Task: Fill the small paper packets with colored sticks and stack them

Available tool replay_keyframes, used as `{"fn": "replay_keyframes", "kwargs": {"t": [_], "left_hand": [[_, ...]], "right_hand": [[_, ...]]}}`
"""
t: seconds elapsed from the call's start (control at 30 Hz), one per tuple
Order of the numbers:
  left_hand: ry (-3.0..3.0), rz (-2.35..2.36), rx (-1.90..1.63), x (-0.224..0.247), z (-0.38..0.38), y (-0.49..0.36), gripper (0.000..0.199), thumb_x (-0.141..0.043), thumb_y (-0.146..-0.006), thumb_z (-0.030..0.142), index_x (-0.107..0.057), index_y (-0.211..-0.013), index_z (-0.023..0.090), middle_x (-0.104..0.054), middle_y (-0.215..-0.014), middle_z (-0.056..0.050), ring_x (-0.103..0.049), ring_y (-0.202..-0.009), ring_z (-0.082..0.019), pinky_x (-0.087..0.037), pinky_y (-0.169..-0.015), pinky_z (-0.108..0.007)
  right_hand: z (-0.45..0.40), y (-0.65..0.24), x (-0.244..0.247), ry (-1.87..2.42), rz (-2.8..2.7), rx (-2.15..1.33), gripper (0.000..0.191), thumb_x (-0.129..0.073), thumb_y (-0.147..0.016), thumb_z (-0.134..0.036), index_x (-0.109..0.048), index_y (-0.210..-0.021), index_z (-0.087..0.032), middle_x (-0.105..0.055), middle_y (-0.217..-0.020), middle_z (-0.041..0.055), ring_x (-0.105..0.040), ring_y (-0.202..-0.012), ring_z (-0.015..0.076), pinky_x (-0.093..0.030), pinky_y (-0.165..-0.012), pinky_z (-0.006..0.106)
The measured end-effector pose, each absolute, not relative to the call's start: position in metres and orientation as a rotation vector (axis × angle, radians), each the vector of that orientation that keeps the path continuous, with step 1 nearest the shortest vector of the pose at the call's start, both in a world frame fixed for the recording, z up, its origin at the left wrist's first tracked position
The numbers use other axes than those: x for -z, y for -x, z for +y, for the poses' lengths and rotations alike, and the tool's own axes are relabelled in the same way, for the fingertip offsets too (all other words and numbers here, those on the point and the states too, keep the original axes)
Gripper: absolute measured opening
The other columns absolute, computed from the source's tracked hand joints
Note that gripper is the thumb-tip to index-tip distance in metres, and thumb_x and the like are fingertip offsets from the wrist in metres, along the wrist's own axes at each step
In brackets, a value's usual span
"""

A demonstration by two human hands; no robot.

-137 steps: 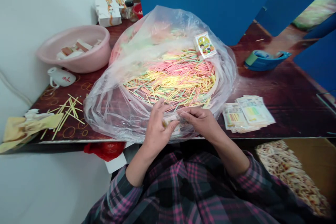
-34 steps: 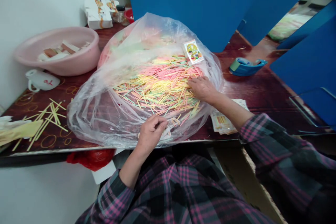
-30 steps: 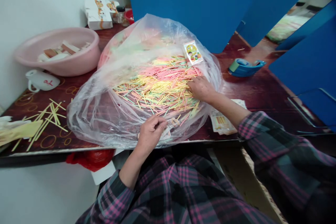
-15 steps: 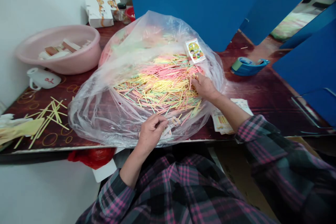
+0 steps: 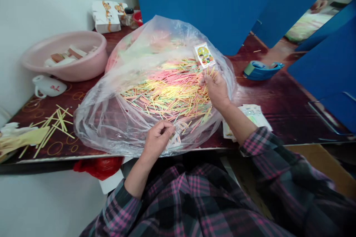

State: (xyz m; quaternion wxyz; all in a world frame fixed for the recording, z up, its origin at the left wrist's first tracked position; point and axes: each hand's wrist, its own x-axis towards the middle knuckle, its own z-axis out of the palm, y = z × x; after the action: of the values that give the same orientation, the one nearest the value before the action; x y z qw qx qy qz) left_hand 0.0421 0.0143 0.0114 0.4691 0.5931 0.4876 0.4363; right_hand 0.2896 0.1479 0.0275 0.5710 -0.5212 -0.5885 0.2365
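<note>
Your right grip (image 5: 217, 90) pinches a few sticks (image 5: 212, 73) from the large heap (image 5: 167, 92); your left grip (image 5: 157, 142) curls beside a packet (image 5: 176, 136), hold unclear.

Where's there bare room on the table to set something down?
Bare tabletop lies between the tape dispenser and the paper slips, right of the plastic bag. The left end is crowded: basin, mug, loose sticks.
</note>
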Motion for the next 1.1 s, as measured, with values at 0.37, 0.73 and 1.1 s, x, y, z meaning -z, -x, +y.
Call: {"fn": "replay_keyframes", "kwargs": {"t": [0.37, 0.73, 1.1], "left_hand": [[-0.701, 0.893, -1.201, -0.035, 0.018, -0.053, 0.02, -0.083, -0.071, 0.031, -0.068, -0.074, 0.018, -0.07, -0.084, -0.001, -0.064, -0.078, -0.014, -0.05, -0.079, -0.026], [-0.317, 0.515, -1.371, -0.055, 0.048, -0.119, 0.024, -0.052, -0.085, 0.019, -0.071, -0.099, 0.02, -0.077, -0.102, -0.008, -0.069, -0.115, -0.024, -0.049, -0.108, -0.037], [-0.346, 0.688, -1.361, -0.051, 0.043, -0.105, 0.023, -0.063, -0.08, 0.017, -0.071, -0.101, 0.022, -0.078, -0.098, -0.005, -0.069, -0.112, -0.022, -0.049, -0.107, -0.036]], "right_hand": [[0.149, -0.287, -0.03, 1.117, -0.997, -0.821, 0.02, -0.064, -0.088, -0.038, -0.056, -0.078, -0.023, -0.06, -0.068, -0.0033, -0.056, -0.063, 0.0122, -0.048, -0.068, 0.027], [0.082, -0.199, -0.045, 0.952, -0.855, -1.112, 0.022, -0.067, -0.084, -0.043, -0.057, -0.087, -0.024, -0.061, -0.074, -0.0038, -0.058, -0.066, 0.0133, -0.05, -0.064, 0.028], [0.064, -0.191, -0.031, 1.241, -1.378, -0.693, 0.016, -0.045, -0.092, -0.036, -0.05, -0.084, -0.024, -0.061, -0.08, 0.0002, -0.057, -0.075, 0.0178, -0.047, -0.072, 0.032]]}}
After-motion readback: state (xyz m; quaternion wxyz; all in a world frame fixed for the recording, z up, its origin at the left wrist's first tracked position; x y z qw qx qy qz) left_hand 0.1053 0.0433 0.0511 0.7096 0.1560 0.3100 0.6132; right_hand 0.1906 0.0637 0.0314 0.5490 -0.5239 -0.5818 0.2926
